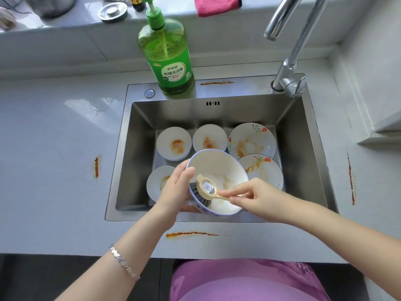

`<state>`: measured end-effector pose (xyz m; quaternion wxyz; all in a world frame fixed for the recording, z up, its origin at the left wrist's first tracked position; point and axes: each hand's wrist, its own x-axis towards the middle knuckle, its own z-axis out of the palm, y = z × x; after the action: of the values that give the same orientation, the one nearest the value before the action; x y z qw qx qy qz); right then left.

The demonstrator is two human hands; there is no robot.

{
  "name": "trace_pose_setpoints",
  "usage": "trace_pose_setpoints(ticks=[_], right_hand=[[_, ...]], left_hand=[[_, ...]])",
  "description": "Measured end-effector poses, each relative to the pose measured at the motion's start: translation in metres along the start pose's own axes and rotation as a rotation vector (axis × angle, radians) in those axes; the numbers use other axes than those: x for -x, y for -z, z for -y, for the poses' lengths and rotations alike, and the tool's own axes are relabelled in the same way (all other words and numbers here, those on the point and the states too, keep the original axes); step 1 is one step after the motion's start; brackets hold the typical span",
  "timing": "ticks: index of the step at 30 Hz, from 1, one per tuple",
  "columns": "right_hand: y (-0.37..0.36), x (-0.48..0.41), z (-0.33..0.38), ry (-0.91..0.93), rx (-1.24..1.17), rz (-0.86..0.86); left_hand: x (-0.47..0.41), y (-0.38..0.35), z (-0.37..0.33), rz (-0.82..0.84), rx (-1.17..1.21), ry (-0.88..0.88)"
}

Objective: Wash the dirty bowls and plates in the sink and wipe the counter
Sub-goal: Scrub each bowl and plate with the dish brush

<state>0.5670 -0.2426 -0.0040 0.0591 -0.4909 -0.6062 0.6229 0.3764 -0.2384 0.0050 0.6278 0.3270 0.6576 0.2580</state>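
Closest in, purple clothing (245, 279) below the sink's (138, 153) front edge. Over the front of the sink, holding a bowl (219, 168) tilted toward the camera: left hand (176, 187) curled round its near-left rim, thumb on the lip, grip closed on the bowl. Pinching a brush (206, 187) by its pale handle with the right hand (258, 197), grip tight on the handle, grey bristles down against the bowl's inner wall beside the left thumb. Whitish, foamy-looking film inside the bowl, only faint orange.

Judged as mid-scrub, on the first dish by the look of it. Down on the sink floor, three small bowls (173, 143) and two plates (252, 141), all smeared orange, not yet cleaned. Behind the sink, a green bottle (167, 57) and the tap (288, 68), no water running. Orange stains (191, 233) on the tabletop (54, 170) in front of, left of and right of the sink; wiping not yet begun.

Next, likely: finish the sweep round the inner wall, then rinse. Calls for freeing one hand to reach the tap at the sink's back right while keeping the soapy bowl from slipping. Pink cloth (217, 6) on the ledge behind the sink, probably for the wipe.
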Motion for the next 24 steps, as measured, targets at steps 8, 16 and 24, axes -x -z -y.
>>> trace_pose_setpoints(ticks=[8,16,24], right_hand=[[0.002,-0.007,-0.018,0.197,0.475,-0.533],[0.004,0.001,-0.011,0.143,0.552,-0.57],[-0.002,0.002,0.003,0.346,0.643,-0.428]], left_hand=[[0.008,-0.001,-0.002,0.068,0.031,0.056],[0.008,0.003,-0.008,0.086,-0.021,-0.005],[0.005,0.01,-0.01,0.142,-0.087,0.01]])
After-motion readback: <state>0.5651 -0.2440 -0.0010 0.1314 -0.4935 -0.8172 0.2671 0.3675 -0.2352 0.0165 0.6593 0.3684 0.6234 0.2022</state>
